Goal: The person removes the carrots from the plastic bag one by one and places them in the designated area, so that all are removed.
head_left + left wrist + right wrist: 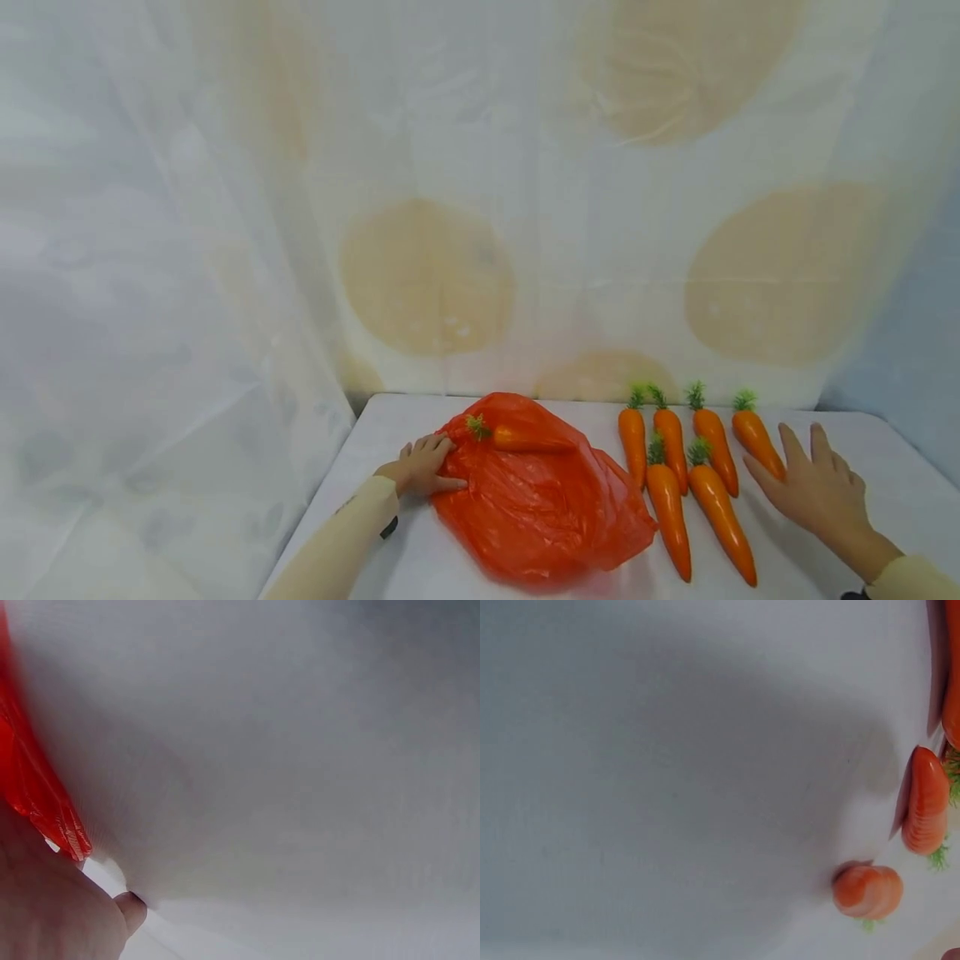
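A crumpled red plastic bag (517, 508) lies spread on the white table. At its upper part lies a carrot (517, 439) with a green tuft, the thin end of its body overlapped by red film. My left hand (423, 467) rests at the bag's left edge, thumb stretched over the film and apart from the fingers. In the left wrist view a fold of the bag (45, 791) reaches down beside the palm. To the right, my right hand (821, 492) hovers palm down, fingers spread, holding nothing. Its thumb and index finger are closest to the rightmost carrot (756, 439).
Several carrots with green tops lie in two rows between bag and right hand; a front one (722, 521) points toward me. The right wrist view shows carrots (928, 799) along its right side. A pale curtain (600, 208) with tan circles hangs behind the table (408, 408).
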The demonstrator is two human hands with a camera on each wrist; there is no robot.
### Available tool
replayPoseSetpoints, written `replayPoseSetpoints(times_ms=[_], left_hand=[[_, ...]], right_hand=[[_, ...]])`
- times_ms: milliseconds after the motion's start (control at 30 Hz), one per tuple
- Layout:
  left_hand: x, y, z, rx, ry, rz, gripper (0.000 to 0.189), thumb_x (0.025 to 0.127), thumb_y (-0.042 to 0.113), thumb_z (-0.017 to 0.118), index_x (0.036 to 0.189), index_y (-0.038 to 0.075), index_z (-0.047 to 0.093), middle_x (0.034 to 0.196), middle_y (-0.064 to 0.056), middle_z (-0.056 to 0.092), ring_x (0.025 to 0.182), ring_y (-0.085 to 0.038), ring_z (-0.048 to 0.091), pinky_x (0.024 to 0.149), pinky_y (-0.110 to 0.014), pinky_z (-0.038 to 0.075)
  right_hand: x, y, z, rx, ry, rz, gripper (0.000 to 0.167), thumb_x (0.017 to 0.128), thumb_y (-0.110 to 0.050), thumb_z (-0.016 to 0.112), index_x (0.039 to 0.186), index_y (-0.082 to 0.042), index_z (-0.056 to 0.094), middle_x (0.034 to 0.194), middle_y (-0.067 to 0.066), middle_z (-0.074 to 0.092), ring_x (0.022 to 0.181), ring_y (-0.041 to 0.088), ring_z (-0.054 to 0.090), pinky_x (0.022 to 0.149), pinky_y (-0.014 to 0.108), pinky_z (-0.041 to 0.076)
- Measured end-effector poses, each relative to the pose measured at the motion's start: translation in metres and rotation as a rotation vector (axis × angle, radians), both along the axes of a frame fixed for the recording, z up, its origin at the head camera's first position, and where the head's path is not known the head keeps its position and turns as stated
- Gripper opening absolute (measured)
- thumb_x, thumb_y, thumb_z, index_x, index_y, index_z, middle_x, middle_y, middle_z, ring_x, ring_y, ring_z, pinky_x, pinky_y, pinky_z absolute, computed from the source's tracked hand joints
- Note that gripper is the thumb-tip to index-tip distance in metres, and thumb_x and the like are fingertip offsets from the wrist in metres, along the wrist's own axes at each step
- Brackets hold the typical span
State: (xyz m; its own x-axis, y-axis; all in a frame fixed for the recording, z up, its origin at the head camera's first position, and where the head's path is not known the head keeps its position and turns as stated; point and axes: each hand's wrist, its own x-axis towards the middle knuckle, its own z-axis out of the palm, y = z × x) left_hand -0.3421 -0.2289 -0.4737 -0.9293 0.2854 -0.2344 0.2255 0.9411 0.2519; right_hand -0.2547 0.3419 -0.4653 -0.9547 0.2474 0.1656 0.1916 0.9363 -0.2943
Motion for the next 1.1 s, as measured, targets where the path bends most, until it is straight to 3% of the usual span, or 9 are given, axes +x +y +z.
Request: replayPoseSetpoints(times_ms=[267, 600, 933, 1100], left_hand=[[0.004, 0.002, 0.003, -0.013, -0.01, -0.008, 0.081, 0.079, 0.068, 0.067, 0.141, 0.022, 0.042, 0.155, -0.009, 0.034, 0.143, -0.036, 0.027, 0.117, -0.066, 0.018], [0.006, 0.002, 0.01, -0.006, 0.005, -0.015, 0.078, 0.08, 0.066, 0.067, 0.139, 0.021, 0.044, 0.152, -0.01, 0.037, 0.141, -0.036, 0.029, 0.116, -0.067, 0.019], [0.006, 0.005, 0.009, -0.025, 0.027, -0.02, 0.077, 0.08, 0.066, 0.067, 0.138, 0.021, 0.044, 0.151, -0.009, 0.039, 0.14, -0.036, 0.032, 0.114, -0.068, 0.022], [0.006, 0.002, 0.011, -0.024, 0.009, -0.003, 0.079, 0.079, 0.067, 0.068, 0.139, 0.023, 0.043, 0.152, -0.009, 0.038, 0.141, -0.037, 0.03, 0.116, -0.068, 0.021]], right_hand=[[0.001, -0.001, -0.009, -0.012, 0.019, 0.04, 0.1, 0.091, -0.073, 0.042, 0.147, 0.008, 0.024, 0.15, 0.046, -0.007, 0.115, 0.069, 0.021, 0.098, 0.08, 0.019], [-0.009, -0.005, -0.004, -0.025, 0.089, 0.062, 0.099, 0.092, -0.071, 0.044, 0.15, 0.006, 0.02, 0.151, 0.044, -0.012, 0.12, 0.07, 0.017, 0.101, 0.082, 0.01], [-0.013, -0.019, 0.011, -0.032, 0.106, 0.138, 0.095, 0.092, -0.067, 0.048, 0.151, 0.003, 0.021, 0.154, 0.041, -0.015, 0.123, 0.07, 0.016, 0.101, 0.083, 0.008], [-0.014, -0.044, 0.026, -0.02, 0.135, 0.217, 0.094, 0.093, -0.066, 0.047, 0.155, -0.003, 0.016, 0.157, 0.036, -0.017, 0.128, 0.067, 0.015, 0.101, 0.082, 0.01]])
